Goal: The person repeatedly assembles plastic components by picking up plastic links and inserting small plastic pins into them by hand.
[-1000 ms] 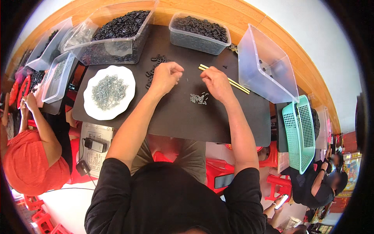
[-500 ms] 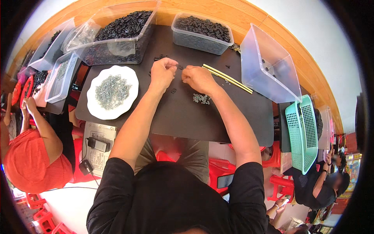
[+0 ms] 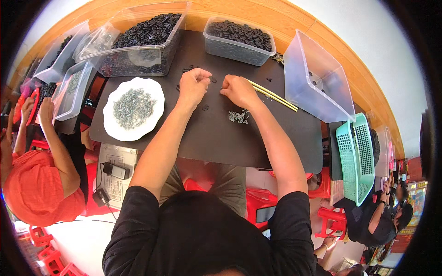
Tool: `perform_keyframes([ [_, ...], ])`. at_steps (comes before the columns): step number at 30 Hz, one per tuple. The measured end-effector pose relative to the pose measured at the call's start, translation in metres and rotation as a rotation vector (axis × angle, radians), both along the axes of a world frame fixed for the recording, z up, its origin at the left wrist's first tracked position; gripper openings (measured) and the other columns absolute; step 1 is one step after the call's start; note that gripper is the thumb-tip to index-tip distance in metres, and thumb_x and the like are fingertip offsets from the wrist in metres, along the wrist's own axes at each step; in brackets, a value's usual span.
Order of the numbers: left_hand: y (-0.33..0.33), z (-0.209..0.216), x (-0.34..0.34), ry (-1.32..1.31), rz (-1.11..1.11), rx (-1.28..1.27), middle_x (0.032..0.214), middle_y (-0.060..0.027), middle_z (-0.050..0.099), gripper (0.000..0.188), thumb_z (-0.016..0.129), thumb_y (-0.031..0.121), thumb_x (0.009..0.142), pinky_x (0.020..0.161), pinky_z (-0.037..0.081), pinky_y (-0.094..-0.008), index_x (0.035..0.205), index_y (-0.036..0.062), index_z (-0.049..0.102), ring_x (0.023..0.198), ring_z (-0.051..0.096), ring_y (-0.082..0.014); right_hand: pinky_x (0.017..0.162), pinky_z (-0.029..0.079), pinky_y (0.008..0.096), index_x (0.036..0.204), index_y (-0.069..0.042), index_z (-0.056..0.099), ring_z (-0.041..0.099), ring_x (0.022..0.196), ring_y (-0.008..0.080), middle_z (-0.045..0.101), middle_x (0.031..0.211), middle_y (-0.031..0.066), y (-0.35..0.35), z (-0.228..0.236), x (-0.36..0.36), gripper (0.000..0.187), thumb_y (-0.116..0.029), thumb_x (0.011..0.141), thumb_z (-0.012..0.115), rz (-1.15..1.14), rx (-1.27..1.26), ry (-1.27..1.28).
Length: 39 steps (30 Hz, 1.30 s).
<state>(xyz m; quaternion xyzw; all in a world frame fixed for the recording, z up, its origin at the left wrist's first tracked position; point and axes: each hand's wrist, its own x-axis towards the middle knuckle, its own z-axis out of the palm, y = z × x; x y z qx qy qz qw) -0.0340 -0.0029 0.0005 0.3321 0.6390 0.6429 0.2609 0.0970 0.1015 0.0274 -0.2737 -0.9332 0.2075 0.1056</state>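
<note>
My left hand pinches a small black plastic piece between thumb and fingertips above the dark table. To its right, my right hand is closed with fingers bent down; whatever it may hold is hidden. Near my right wrist lies a small pile of silver screw-like metal pins. Two pale yellow sticks rest on the table just beyond the right hand. A loose black piece lies below my left hand, and a few more black pieces lie behind it.
A white scalloped plate of metal pins is at left. Clear bins of black pieces stand behind; a clear bin with a few pieces is at right. A green basket hangs beyond. A co-worker in red sits left.
My right hand has shifted a little to the right, widening the space from my left hand. The left hand stays nearly still. The co-worker's hands on the left have risen.
</note>
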Motion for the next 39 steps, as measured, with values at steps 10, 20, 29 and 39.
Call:
perform_keyframes([
  [10,0.001,0.002,0.001,-0.020,-0.009,0.022,0.073,-0.0013,0.060,0.011,0.059,-0.003,0.080,0.051,0.042,-0.0203,0.089,0.0008,0.063,0.059,0.051,-0.0065,0.071,0.047,0.0438,0.083,-0.004,0.061,0.062,0.085,0.0333,0.065,0.083,0.0151,0.007,-0.006,-0.012,0.012,-0.015,0.077,0.063,0.007,0.124,-0.107],
  [20,0.000,0.001,-0.004,-0.026,0.049,0.070,0.071,-0.0032,0.060,0.012,0.060,-0.003,0.077,0.051,0.045,-0.0242,0.087,0.0008,0.065,0.059,0.054,-0.0093,0.072,0.047,0.0424,0.089,-0.010,0.062,0.062,0.086,0.0314,0.066,0.085,0.0113,0.004,0.001,-0.018,0.017,-0.019,0.075,0.067,0.082,0.068,0.005],
  [29,-0.001,0.005,-0.002,-0.062,0.037,0.075,0.073,-0.0030,0.060,0.011,0.060,-0.002,0.077,0.052,0.044,-0.0234,0.087,0.0007,0.064,0.060,0.054,-0.0093,0.069,0.047,0.0453,0.084,-0.007,0.060,0.061,0.083,0.0345,0.065,0.081,0.0154,0.008,-0.002,-0.032,0.011,-0.015,0.078,0.056,0.181,0.230,-0.092],
  [39,-0.003,0.007,-0.003,-0.168,-0.019,0.128,0.074,-0.0012,0.061,0.010,0.059,-0.002,0.080,0.051,0.041,-0.0193,0.089,-0.0002,0.063,0.060,0.052,-0.0063,0.073,0.047,0.0441,0.083,-0.003,0.058,0.060,0.087,0.0347,0.062,0.090,0.0159,0.007,0.001,-0.006,0.011,-0.013,0.079,0.059,0.071,0.102,0.127],
])
